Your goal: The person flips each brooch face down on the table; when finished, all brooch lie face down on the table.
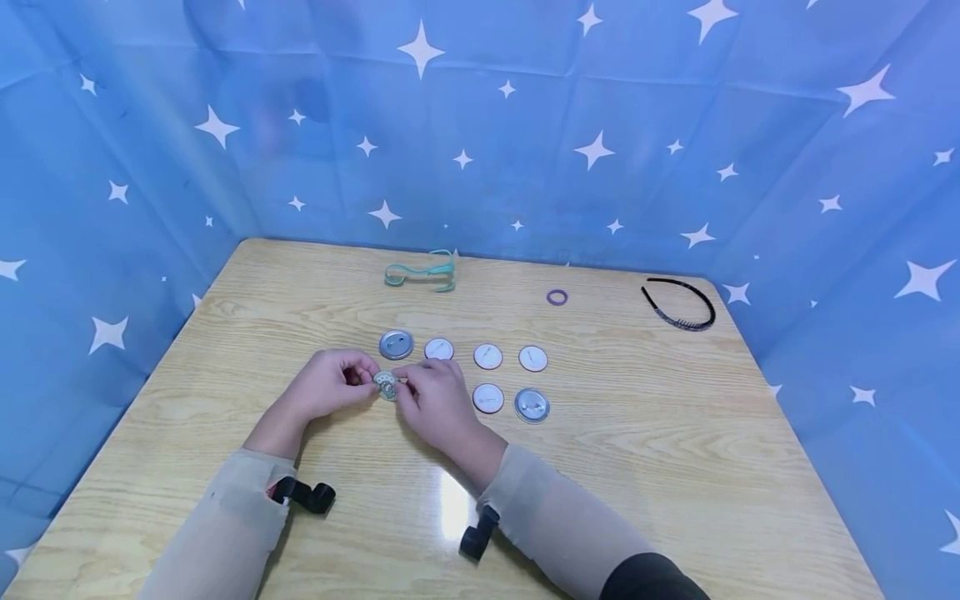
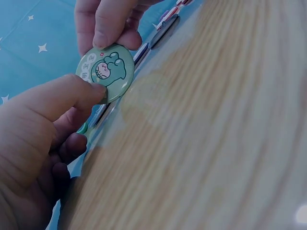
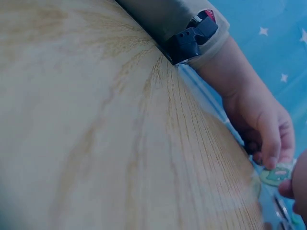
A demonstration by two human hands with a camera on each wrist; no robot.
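Note:
A round green pin badge (image 1: 386,385) with a cartoon figure on its face is held up between both hands, over the left part of the table. The left hand (image 1: 333,385) pinches one edge of it, the thumb lying across the printed face (image 2: 115,72) in the left wrist view. From the opposite edge, the right hand (image 1: 441,404) grips it with thumb and fingertips. Close behind the hands, a silver-backed badge (image 1: 396,344) and a white-backed badge (image 1: 438,348) lie pin side up, the latter partly covered by the right hand.
Right of the hands lie more face-down badges, white-backed ones (image 1: 487,357) and a silver-backed one (image 1: 532,405). Farther back on the wooden table (image 1: 660,467) are a teal hair clip (image 1: 423,270), a purple ring-shaped band (image 1: 557,297) and a black headband (image 1: 686,323). A starry blue curtain (image 1: 517,108) surrounds the table.

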